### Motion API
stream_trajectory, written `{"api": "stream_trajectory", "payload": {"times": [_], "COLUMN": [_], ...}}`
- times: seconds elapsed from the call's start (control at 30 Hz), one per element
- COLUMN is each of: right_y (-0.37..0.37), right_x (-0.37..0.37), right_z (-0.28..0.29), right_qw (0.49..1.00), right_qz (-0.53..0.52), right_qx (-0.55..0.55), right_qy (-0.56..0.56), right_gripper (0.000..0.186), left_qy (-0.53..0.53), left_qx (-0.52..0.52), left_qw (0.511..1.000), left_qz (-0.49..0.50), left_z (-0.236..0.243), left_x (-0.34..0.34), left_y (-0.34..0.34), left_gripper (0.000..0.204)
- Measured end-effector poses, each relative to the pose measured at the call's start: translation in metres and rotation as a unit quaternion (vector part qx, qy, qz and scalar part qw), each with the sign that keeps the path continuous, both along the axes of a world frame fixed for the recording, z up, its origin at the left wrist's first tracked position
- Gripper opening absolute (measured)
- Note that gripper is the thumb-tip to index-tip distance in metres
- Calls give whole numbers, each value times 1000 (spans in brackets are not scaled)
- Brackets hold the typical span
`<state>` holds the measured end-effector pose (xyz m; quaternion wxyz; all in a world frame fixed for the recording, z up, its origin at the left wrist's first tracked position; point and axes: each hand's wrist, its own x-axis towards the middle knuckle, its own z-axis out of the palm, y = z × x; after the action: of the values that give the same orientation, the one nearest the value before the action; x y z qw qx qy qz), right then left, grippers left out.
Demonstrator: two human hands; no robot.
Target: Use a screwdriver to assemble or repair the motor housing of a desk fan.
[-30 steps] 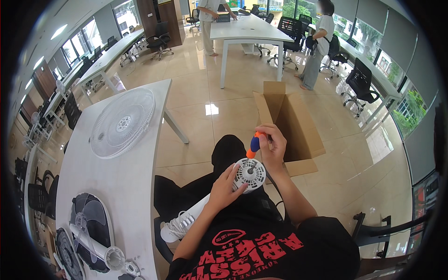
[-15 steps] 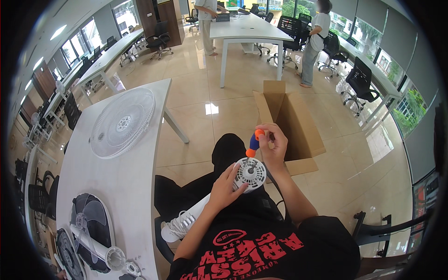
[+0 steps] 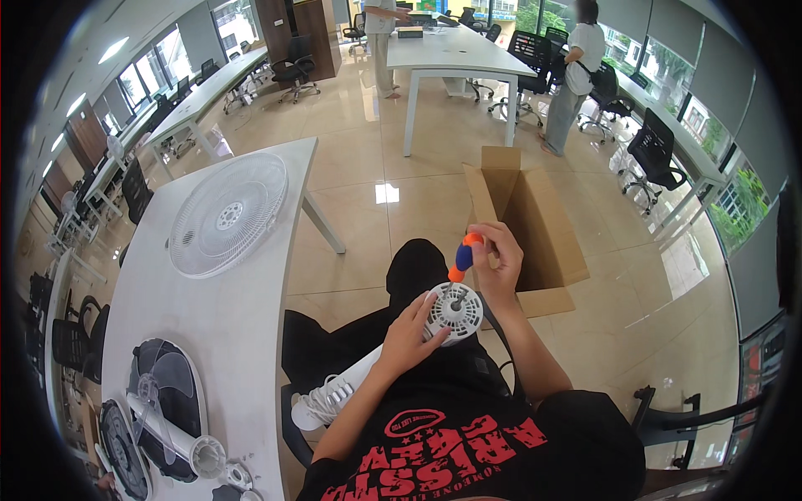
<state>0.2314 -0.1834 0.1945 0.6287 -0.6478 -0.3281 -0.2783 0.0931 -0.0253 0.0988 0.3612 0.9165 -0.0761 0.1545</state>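
My right hand (image 3: 501, 263) is shut on an orange-and-blue screwdriver (image 3: 464, 259), its fingertips round the top of the handle and its shaft down in a round, vented white fan housing (image 3: 455, 321). My left hand (image 3: 405, 338) is shut on the housing's left side, thumb and fingers against it. The housing rests on my lap atop a white column (image 3: 351, 376) with buttons and a coiled cord. Beside me on the white table (image 3: 200, 313) lie a wire fan grille (image 3: 225, 213), clear fan blades (image 3: 167, 367), a white tube (image 3: 171, 430) and small parts.
An open cardboard box (image 3: 555, 242) stands on the floor just right of my knees. A person (image 3: 568, 83) stands at the back right, another (image 3: 380, 58) by the far table (image 3: 451, 58). Office chairs (image 3: 652, 154) line the desks, and a dark chair base (image 3: 668, 417) is at lower right.
My head view has shifted slightly. The screwdriver stays in the housing, my fingers a little changed on its handle. The two people at the back have shifted their arms and stance.
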Motion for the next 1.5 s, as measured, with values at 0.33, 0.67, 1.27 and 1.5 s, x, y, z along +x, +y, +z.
{"api": "stream_trajectory", "payload": {"times": [0.33,0.67,1.27,1.5], "right_y": [5,1,0,-3], "right_x": [0,0,11,13], "right_z": [8,13,16,5], "right_qw": [999,1000,999,994], "right_qz": [-7,-4,-5,29], "right_qx": [-22,-24,-31,-10], "right_qy": [-35,11,7,105], "right_gripper": [20,20,21,21], "left_qy": [-11,9,-2,-4], "left_qx": [-7,-4,-8,-6], "left_qw": [1000,1000,1000,1000], "left_qz": [2,0,12,17], "left_z": [2,6,2,-3], "left_x": [1,1,11,6], "left_y": [0,-1,4,5], "left_gripper": [75,75,75,75]}}
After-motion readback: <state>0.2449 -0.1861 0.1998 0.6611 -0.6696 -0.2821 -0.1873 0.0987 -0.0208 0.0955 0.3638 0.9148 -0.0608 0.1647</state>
